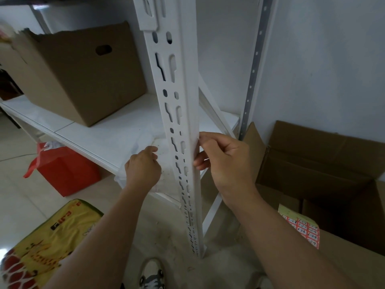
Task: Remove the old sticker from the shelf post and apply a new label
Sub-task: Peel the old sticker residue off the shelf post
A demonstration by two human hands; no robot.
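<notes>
Shelf post [188,113] edge | right hand [226,161] fingers [201,140] pinching

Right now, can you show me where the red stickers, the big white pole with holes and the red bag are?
sticker sheet [306,230], head view, middle of the red-and-white grid.
shelf post [188,97], head view, plain front face beside the slots.
red bag [66,170], head view, its front side.

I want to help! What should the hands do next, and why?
Probably keep picking at the post edge with the right hand, whose fingertips pinch there. No peeled sticker shows, and the label sheet lies untouched on the box. The left hand is beside the post.
</notes>
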